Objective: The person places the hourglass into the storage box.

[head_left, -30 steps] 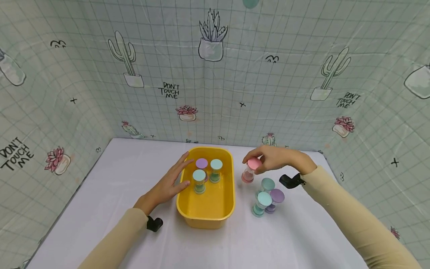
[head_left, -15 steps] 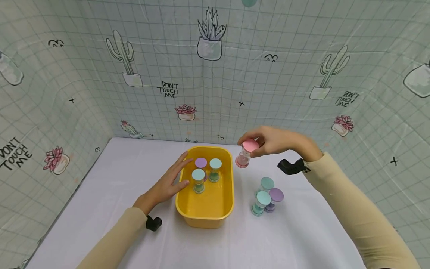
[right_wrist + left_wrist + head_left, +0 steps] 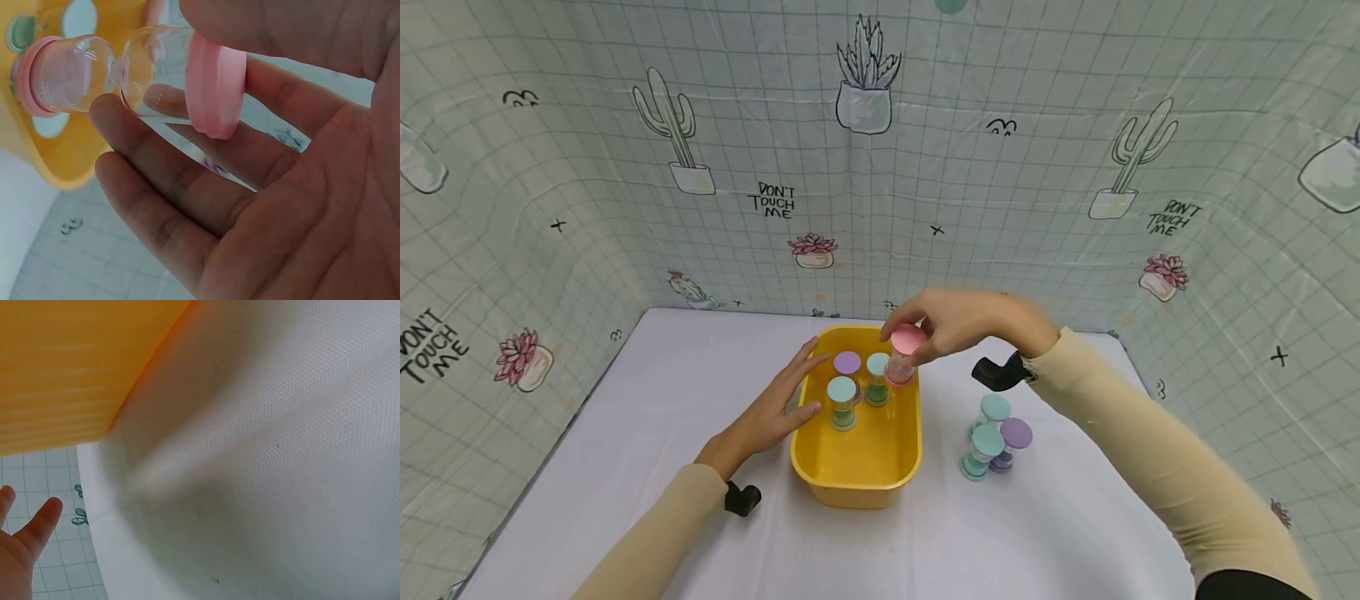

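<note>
My right hand (image 3: 958, 321) pinches a pink-capped hourglass (image 3: 902, 367) by its upper end, over the far right part of a yellow tub (image 3: 857, 485). In the right wrist view the clear glass of this sand timer (image 3: 150, 69) shows between thumb and fingers, its pink caps at both ends. Inside the tub stand two hourglasses with light blue tops (image 3: 842, 389) and one with a purple top (image 3: 847, 362). My left hand (image 3: 767, 417) lies with spread, straight fingers at the tub's left rim. The left wrist view shows the tub's outer wall (image 3: 75, 369) and two fingertips.
Right of the tub, two teal hourglasses (image 3: 987, 442) and a purple one (image 3: 1017, 433) stand close together on the white tabletop (image 3: 1037, 533). A patterned cloth backdrop (image 3: 947, 175) rises behind and on both sides of the table.
The right hand has lifted the pink hourglass off the table and carried it left over the tub. The left hand stays at the rim.
</note>
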`<state>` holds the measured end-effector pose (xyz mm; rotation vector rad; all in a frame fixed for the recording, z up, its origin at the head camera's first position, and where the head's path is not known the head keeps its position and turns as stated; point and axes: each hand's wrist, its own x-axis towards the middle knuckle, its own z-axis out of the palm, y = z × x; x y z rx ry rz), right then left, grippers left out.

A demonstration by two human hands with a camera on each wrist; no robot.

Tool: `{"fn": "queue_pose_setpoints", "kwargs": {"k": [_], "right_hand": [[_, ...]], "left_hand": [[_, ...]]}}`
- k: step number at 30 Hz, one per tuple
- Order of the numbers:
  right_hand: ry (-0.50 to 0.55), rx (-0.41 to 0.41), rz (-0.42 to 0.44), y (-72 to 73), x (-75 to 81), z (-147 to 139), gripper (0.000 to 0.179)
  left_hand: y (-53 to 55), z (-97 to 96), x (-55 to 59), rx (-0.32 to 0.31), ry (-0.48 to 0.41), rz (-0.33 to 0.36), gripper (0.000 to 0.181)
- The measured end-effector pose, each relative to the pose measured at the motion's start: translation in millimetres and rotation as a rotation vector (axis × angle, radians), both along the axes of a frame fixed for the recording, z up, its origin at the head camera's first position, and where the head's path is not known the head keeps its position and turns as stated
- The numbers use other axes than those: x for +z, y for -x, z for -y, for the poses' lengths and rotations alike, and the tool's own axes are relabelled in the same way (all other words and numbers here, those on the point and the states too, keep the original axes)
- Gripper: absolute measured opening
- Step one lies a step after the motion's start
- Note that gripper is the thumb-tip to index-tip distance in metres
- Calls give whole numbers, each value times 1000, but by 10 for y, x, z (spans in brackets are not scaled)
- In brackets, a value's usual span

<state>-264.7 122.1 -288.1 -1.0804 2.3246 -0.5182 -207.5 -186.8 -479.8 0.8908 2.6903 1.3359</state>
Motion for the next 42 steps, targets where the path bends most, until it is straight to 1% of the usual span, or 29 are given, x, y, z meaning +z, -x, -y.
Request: {"fn": "queue_pose_setpoints", "kwargs": {"k": [10, 13, 20, 25, 28, 32, 34, 39, 42], "right_hand": [[-54, 88, -2, 51, -291, 261, 38], [-77, 89, 15, 66, -379, 325, 36], [-147, 44, 60, 73, -551, 461, 38], [-158, 44, 91, 69, -648, 525, 33], [-165, 59, 87, 64, -688, 554, 30], [-195, 86, 49, 67, -749, 584, 29], [-210, 89, 51, 68, -780, 598, 30], [-244, 54, 82, 70, -846, 624, 32], [-264, 37, 79, 74, -875, 631, 33]], "left_hand": [[-6, 4, 7, 6, 6, 10, 69], [-5, 4, 9, 2, 3, 8, 69], [-5, 16, -6, -4, 1, 1, 70], [5, 19, -21, -7, 3, -6, 69], [7, 19, -20, -9, 1, -5, 69], [5, 18, -16, -8, 0, -9, 69], [5, 17, -14, -8, -2, -10, 70], [6, 11, -15, -7, -2, -8, 70], [6, 8, -13, -8, -2, -7, 70]]}}
